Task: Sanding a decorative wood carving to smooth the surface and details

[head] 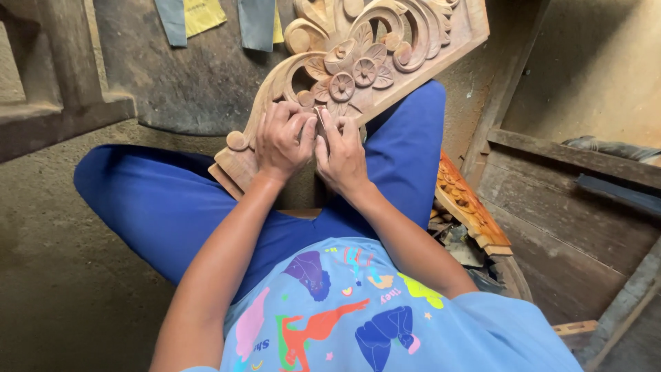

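A carved wooden panel (385,48) with flowers and scrolls rests across my lap, leaning from lower left to upper right. My left hand (281,141) and my right hand (341,155) press together on its lower carved part, just below the flowers. Between the fingers of both hands I pinch a small folded piece of sandpaper (321,118) against the wood. Most of that piece is hidden by my fingers. My legs in blue trousers (158,200) lie under the panel.
Another carved wood piece (471,207) lies by my right leg, with scraps beside it. Sheets of grey and yellow sandpaper (206,17) lie on the floor ahead. Wooden boards (571,213) stand at the right, a timber beam (55,117) at the left.
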